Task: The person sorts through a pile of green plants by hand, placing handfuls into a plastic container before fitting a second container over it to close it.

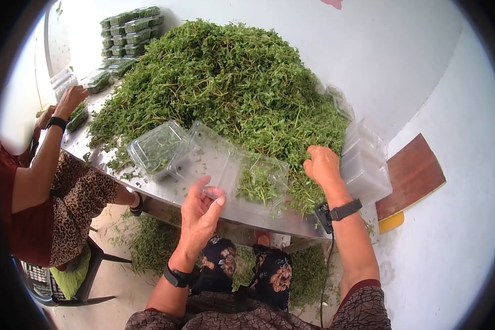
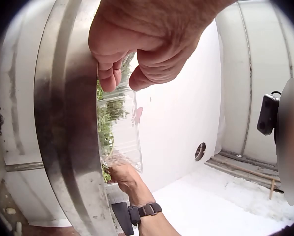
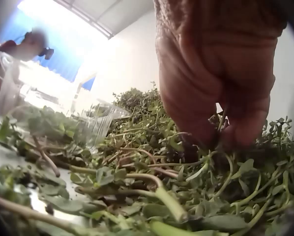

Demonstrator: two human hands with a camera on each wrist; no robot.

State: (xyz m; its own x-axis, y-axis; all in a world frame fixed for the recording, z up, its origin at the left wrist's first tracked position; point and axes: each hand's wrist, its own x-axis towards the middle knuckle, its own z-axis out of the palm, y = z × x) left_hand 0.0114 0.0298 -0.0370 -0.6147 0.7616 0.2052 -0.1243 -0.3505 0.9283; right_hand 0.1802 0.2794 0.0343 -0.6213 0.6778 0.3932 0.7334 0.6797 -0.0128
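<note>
My right hand [image 1: 323, 168] is at the right side of a big heap of leafy greens [image 1: 214, 77]. In the right wrist view, its fingers and thumb pinch a few thin stems [image 3: 221, 120] among the leaves. An open clear plastic clamshell container [image 1: 231, 165] lies flat in front of the heap, with some greens [image 1: 257, 186] in its right half. My left hand [image 1: 201, 212] is at the container's near left edge, fingers curled and thumb opposite, with clear plastic showing between them. The left wrist view shows that hand [image 2: 147, 54] right at the container's end.
A closed, filled container [image 1: 158, 148] sits left of the open one. Nested clear containers [image 1: 366, 165] stand at the right, beside a brown board [image 1: 410, 176]. Filled boxes [image 1: 129, 30] are stacked at the back left. Another person's hand [image 1: 71, 102] works at the left; a chair [image 1: 88, 269] stands below.
</note>
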